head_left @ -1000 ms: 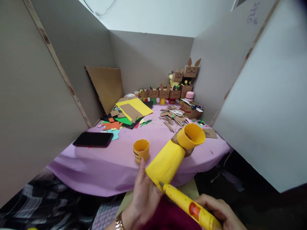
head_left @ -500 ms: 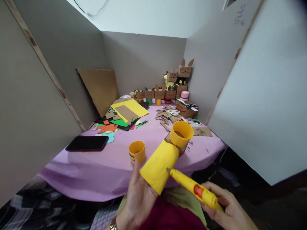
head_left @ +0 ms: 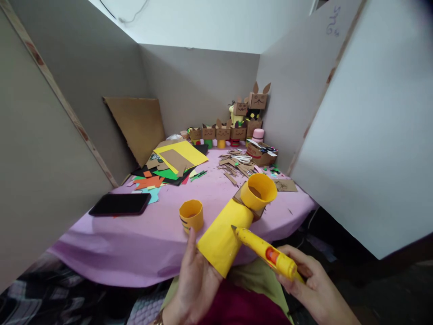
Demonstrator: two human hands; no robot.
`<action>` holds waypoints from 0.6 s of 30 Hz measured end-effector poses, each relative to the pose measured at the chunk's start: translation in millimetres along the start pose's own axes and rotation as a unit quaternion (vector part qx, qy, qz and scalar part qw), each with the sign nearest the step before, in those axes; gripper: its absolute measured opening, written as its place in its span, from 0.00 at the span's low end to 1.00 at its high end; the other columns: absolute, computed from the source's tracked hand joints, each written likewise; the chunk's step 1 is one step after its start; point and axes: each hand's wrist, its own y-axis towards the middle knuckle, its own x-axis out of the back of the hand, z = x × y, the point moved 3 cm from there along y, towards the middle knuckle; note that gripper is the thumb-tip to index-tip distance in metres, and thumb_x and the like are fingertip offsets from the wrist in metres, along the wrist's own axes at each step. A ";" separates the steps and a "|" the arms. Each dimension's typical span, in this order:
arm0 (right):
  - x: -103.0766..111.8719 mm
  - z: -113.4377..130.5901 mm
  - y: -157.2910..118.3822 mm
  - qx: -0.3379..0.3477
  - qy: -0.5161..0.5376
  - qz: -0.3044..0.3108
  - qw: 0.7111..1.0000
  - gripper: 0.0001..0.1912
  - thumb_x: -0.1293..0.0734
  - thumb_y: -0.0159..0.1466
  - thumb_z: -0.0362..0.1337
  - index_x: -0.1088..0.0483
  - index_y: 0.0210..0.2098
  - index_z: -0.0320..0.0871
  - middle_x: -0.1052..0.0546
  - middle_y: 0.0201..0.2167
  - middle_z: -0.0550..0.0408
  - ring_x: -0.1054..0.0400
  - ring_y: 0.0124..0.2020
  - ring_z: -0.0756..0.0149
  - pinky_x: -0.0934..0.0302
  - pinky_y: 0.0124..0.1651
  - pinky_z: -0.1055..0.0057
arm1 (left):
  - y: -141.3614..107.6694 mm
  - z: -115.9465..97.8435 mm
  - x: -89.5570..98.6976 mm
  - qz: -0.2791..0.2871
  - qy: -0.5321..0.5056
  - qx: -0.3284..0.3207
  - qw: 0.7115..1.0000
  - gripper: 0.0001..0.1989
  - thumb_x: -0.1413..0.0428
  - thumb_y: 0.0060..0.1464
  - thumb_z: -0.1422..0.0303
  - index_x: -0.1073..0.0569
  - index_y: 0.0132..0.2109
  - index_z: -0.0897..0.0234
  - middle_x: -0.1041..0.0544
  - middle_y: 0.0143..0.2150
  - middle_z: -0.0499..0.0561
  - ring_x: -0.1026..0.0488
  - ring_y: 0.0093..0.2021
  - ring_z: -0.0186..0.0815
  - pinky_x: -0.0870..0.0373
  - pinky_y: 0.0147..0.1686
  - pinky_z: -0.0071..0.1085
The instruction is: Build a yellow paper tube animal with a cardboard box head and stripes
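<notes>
Left hand (head_left: 199,284): palm up, thumb raised, fingers partly open beneath the lower end of the yellow paper tube (head_left: 223,234). The tube lies slanted across the hand, above the near edge of the desk (head_left: 162,243). How firmly it is gripped, cannot tell.

Upper end of tube: joined to a cardboard piece (head_left: 239,194), which in turn bears a wider yellow ring (head_left: 260,192), open end up and tilted.

Right hand (head_left: 304,275): fingers closed round the rear part of a yellow glue gun (head_left: 264,248). Nozzle points at the tube, over its middle; contact, cannot tell.

Orange paper cup (head_left: 191,215): upright on the desk, just beyond the left thumb, dark stripes on its side.

Left side of desk: black phone (head_left: 120,204), lying flat; behind it, coloured paper scraps (head_left: 149,182) and a yellow sheet (head_left: 189,153) with brown card on top.

Right side: heap of cardboard strips (head_left: 237,167), white-handled scissors (head_left: 242,159) among them; small carton (head_left: 260,154) behind. Row of cardboard animal figures (head_left: 222,132) at the back.
</notes>
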 end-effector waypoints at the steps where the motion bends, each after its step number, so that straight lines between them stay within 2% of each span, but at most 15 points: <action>1: 0.0 0.5 0.6 0.004 0.000 -0.001 1.000 0.16 0.32 0.59 0.46 0.26 0.42 0.45 0.23 0.34 0.51 0.28 0.35 0.58 0.32 0.36 0.69 | -0.1 0.4 1.3 0.000 -0.004 -0.001 1.000 0.31 0.54 0.61 0.52 0.31 0.56 0.78 0.25 0.52 0.67 0.26 0.50 0.47 0.36 0.57 0.41; 7: 5.6 -6.8 -4.1 -0.005 -0.044 -0.029 0.999 0.18 0.31 0.57 0.48 0.25 0.43 0.46 0.21 0.38 0.47 0.27 0.38 0.54 0.30 0.38 0.66 | -0.6 1.4 2.7 0.014 -0.035 0.015 0.999 0.28 0.57 0.63 0.56 0.33 0.58 0.76 0.24 0.51 0.63 0.24 0.49 0.43 0.34 0.55 0.37; 13: 3.3 -4.0 -4.5 -0.024 -0.032 -0.039 0.998 0.20 0.32 0.57 0.51 0.25 0.43 0.45 0.23 0.39 0.46 0.28 0.39 0.53 0.31 0.38 0.65 | -0.2 2.3 1.8 0.017 -0.035 0.013 0.999 0.28 0.57 0.63 0.56 0.33 0.58 0.75 0.22 0.49 0.63 0.24 0.48 0.43 0.32 0.52 0.36; 18: 2.4 -1.3 -3.0 -0.020 -0.029 0.007 0.999 0.19 0.33 0.58 0.50 0.26 0.42 0.45 0.25 0.35 0.49 0.29 0.34 0.57 0.32 0.34 0.68 | -0.2 2.5 2.6 0.016 -0.036 0.016 0.999 0.27 0.57 0.63 0.56 0.30 0.55 0.75 0.23 0.49 0.62 0.24 0.48 0.43 0.30 0.51 0.36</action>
